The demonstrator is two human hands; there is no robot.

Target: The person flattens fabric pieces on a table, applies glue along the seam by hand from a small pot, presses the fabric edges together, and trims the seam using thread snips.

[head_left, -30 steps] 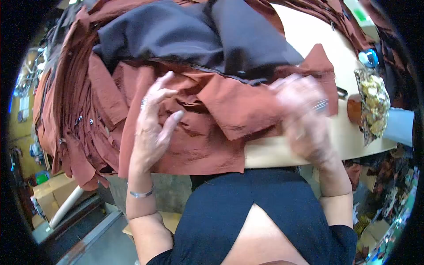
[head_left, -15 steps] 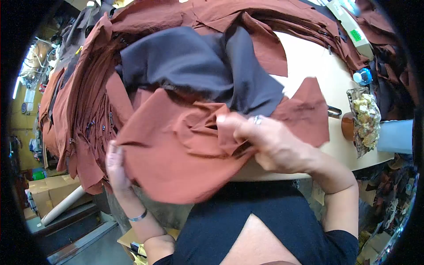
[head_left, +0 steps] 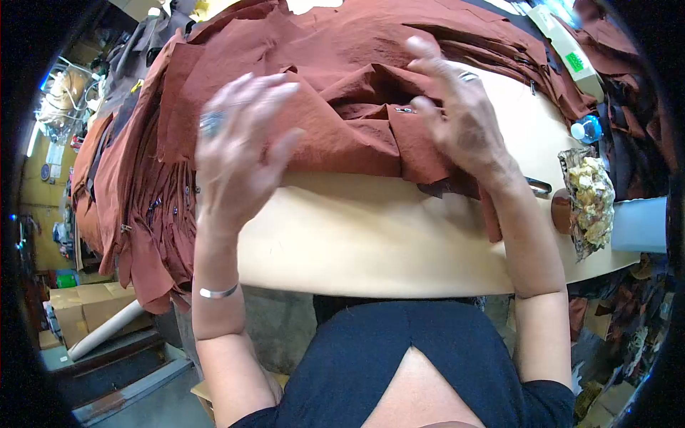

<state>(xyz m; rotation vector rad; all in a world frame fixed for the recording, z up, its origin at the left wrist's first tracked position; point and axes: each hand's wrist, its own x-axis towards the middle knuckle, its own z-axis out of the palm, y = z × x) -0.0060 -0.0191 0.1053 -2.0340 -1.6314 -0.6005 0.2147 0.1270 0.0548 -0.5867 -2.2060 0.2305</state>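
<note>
A rust-brown cloth piece (head_left: 335, 143) lies across the cream tabletop (head_left: 364, 235), folded and rumpled in the middle. On it, a small metal zipper pull (head_left: 405, 110) shows beside my right hand (head_left: 460, 114). The fingers of that hand are apart, over the cloth's right side, with nothing held. My left hand (head_left: 246, 146) is blurred by motion above the cloth's left part, its fingers spread. Whether either hand touches the cloth I cannot tell. A strip of dark fabric (head_left: 449, 187) peeks out under the cloth near my right wrist.
A stack of rust-brown pieces with zippers (head_left: 153, 207) hangs over the table's left edge. At the right are a clear plastic bag of crumbly pale bits (head_left: 591, 192), a dark metal tool (head_left: 539, 185), a blue-capped bottle (head_left: 586, 129) and a long box (head_left: 571, 53).
The held rust-brown cloth has been let go and lies flatter, farther up the table. The dark cloth is mostly out of sight. Both hands have moved up and opened.
</note>
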